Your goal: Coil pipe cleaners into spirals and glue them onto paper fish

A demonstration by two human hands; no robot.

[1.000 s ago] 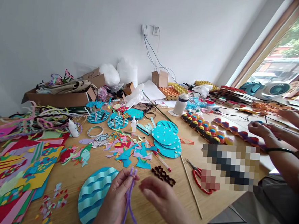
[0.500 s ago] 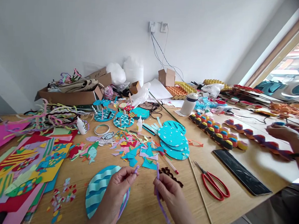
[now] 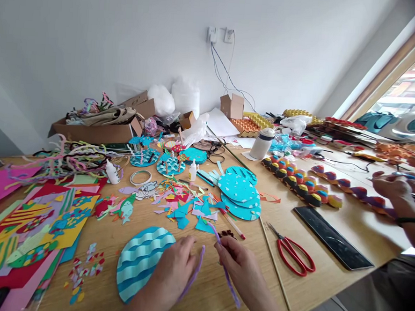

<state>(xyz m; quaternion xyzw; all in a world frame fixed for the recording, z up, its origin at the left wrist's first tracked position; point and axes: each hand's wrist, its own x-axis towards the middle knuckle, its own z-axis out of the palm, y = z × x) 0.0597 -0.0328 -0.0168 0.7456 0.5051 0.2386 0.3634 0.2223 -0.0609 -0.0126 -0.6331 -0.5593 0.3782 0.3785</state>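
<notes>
At the front middle of the table, my left hand [image 3: 176, 268] is closed with its fingers pinched on a purple pipe cleaner [image 3: 196, 274], which hangs down beside the thumb. My right hand [image 3: 238, 260] pinches another purple pipe cleaner [image 3: 232, 289], one end pointing up and left, the other hanging below the palm. A gap separates the hands. Left of my left hand lies a blue paper disc [image 3: 143, 259] with wavy light-blue strips. Dark brown twisted pipe cleaners [image 3: 228, 233] lie partly hidden behind my right hand.
Right of my hands are a wooden stick [image 3: 274, 267], red-handled scissors [image 3: 294, 257] and a black phone [image 3: 332, 238]. Blue discs [image 3: 239, 188], paper scraps [image 3: 182, 215] and glue bottles [image 3: 192, 171] lie beyond. Another person's hand [image 3: 395, 188] works at the right.
My left hand has moved right and down, turning its back upward, with its pipe cleaner. My right hand has shifted slightly right, and its pipe cleaner's upper end now leans left.
</notes>
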